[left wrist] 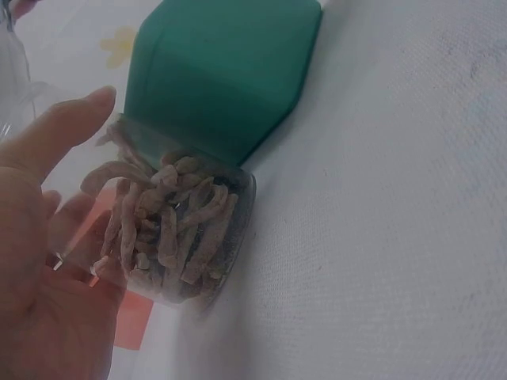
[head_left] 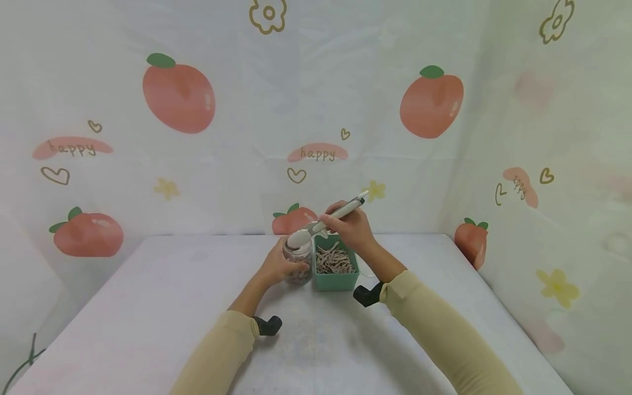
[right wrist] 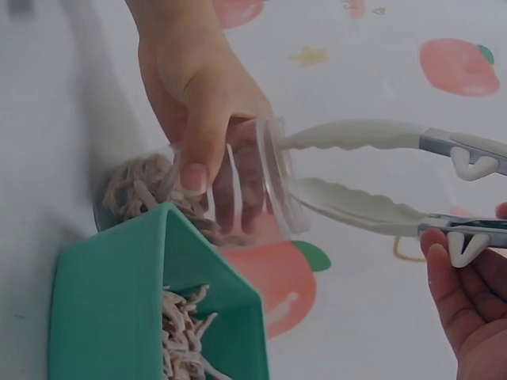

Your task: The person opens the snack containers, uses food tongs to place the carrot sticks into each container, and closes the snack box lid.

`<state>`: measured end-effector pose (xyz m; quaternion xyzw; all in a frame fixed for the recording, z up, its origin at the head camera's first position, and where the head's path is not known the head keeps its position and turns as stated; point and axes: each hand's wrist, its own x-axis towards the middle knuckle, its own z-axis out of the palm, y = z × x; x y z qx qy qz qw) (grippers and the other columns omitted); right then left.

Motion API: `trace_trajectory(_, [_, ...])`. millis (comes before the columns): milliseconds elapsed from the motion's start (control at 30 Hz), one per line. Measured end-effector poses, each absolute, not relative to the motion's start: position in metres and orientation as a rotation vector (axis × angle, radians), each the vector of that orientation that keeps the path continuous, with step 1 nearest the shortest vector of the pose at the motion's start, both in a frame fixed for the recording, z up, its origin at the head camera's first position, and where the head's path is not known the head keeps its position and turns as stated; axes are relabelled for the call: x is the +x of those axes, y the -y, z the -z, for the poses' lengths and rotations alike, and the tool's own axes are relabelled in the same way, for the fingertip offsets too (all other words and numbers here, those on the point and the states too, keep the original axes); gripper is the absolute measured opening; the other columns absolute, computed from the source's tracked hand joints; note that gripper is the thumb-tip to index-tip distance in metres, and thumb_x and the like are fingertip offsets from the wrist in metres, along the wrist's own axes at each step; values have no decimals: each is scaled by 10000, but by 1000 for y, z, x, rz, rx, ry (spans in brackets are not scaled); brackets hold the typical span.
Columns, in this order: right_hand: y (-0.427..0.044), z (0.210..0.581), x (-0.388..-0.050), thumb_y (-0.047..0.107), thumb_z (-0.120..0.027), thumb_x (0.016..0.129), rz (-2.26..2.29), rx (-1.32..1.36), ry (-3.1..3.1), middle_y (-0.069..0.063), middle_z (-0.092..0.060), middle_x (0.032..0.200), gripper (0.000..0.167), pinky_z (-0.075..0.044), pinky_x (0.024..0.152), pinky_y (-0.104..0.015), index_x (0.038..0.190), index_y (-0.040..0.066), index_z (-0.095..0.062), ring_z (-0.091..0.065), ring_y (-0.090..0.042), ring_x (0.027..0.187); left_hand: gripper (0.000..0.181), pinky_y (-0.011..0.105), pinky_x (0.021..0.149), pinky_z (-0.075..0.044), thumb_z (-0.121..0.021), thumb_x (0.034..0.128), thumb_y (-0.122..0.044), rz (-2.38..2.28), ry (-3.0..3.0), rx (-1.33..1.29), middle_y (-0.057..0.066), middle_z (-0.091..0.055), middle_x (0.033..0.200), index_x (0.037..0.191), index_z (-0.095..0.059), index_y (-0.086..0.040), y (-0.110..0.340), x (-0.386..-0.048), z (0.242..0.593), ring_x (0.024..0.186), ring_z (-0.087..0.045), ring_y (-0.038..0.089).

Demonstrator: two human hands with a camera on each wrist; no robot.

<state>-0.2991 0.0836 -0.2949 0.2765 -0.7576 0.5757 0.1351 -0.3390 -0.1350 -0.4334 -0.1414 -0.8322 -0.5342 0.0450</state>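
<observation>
My left hand (head_left: 277,265) grips a clear jar (right wrist: 269,174) that stands on the table, its fingers wrapped round the side. Brownish, twisted dried strips (left wrist: 178,226) fill the lower part of the jar. White-tipped tongs (head_left: 340,215) are held in my right hand (head_left: 351,226); their two scalloped heads stand apart at the jar's mouth, as the right wrist view shows. Nothing is visible between those heads. Right beside the jar sits a green box (head_left: 337,282) holding more of the same strips (head_left: 334,259).
A clear round item (head_left: 366,269), perhaps a lid, lies partly hidden right of the green box. The white table (head_left: 187,307) meets a fruit-patterned curtain (head_left: 237,186) at the back and right. A dark green cord-like thing (head_left: 30,356) shows at the far left.
</observation>
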Motion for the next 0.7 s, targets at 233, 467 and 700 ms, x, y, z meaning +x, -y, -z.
trace_trajectory(233, [-93,291,-301,31,-661,901,-1712,765,2141,-171,-675,745,143,-553,704,-498,938,-104,-633,-626,-480,741,843,480,1034,-387,-870,726,-166,1657,2528,-460,112,-565,1299,1406,-385,-54,135,-340,435,1231,-501,272])
trace_trajectory(467, [-109,290,-305,33,-656,901,-1709,734,2096,-113,-680,759,153,-561,686,-410,957,-107,-632,-641,-385,716,837,478,1033,-389,-856,738,-146,1660,2516,-512,130,-547,1342,1420,-381,-49,135,-341,435,1249,-493,281])
trace_trajectory(700, [-128,289,-305,28,-664,892,-1670,682,2121,-56,-652,779,166,-561,698,-404,960,-120,-631,-630,-375,733,805,488,1041,-376,-846,752,-134,1673,2522,-512,161,-539,1339,1408,-387,-40,134,-333,425,1258,-481,317])
